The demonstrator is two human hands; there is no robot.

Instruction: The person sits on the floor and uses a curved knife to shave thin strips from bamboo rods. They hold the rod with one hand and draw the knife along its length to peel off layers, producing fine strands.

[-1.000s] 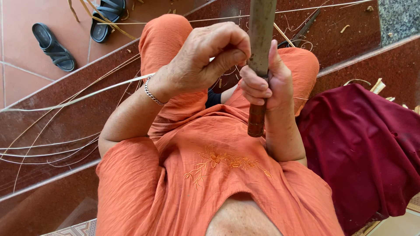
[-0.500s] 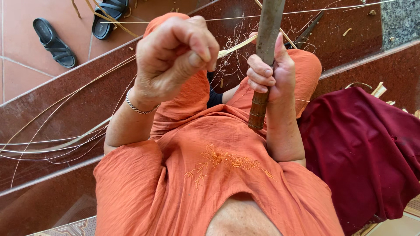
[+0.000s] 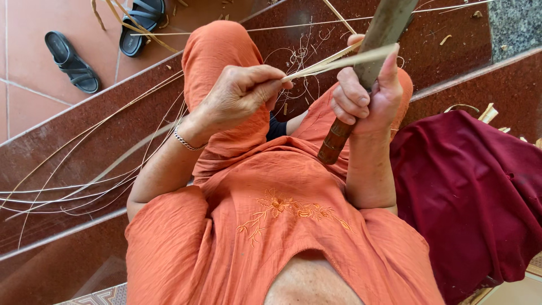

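Pale, thin bamboo strip (image 3: 339, 61) was pinched between thumb and fingers of the left hand (image 3: 240, 93), running right across to the right hand (image 3: 364, 96). Right hand was closed around a brown wooden-handled blade tool (image 3: 361, 68), held tilted, thumb pressing the strip against it. Silver chain bracelet (image 3: 185, 140) sat on the left wrist. Loose pale slivers (image 3: 84, 169) lay left of the left hand on the dark red stone step (image 3: 68, 141). Maroon cloth (image 3: 468, 186) lay right of the right hand. Black sandals (image 3: 70, 61) sat beyond, upper left.

sandals (image 3: 101, 42) on floor far left, cloth (image 3: 468, 192) right of lap
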